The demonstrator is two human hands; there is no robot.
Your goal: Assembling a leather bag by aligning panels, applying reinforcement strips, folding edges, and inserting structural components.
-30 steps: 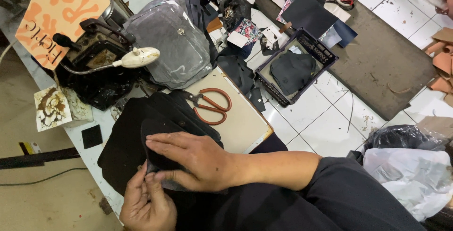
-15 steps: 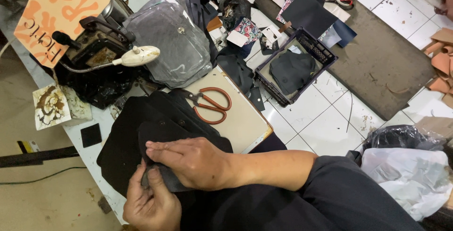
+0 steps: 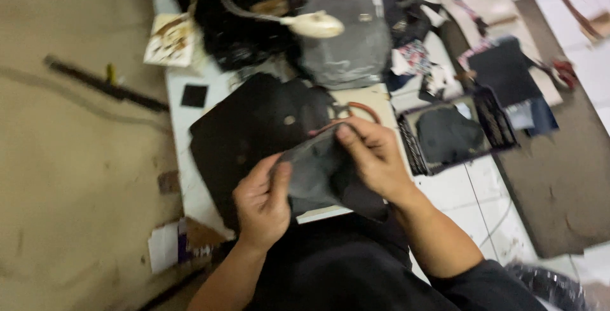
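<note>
Both my hands hold one small dark grey piece of leather-like material (image 3: pixel 318 174) just above the table's near edge. My left hand (image 3: pixel 262 200) grips its left side with the thumb on top. My right hand (image 3: pixel 375 158) pinches its upper right edge between the fingers. Beneath it lies a large black sheet (image 3: pixel 254 127) spread over the white table (image 3: pixel 184 158). Orange-handled scissors (image 3: pixel 356 111) peek out just behind my right fingers, mostly hidden.
A black sewing machine (image 3: pixel 241 31) with a cream lamp head (image 3: pixel 318 25) stands at the back of the table, beside a grey plastic-covered bundle (image 3: pixel 349 38). A black crate (image 3: pixel 454 133) holding dark pieces sits on the tiled floor to the right. A small black square (image 3: pixel 194 95) lies at the left.
The hands have lifted the small dark piece off the black sheet, and the right hand now pinches it instead of pressing flat. The camera view has swung and is blurred.
</note>
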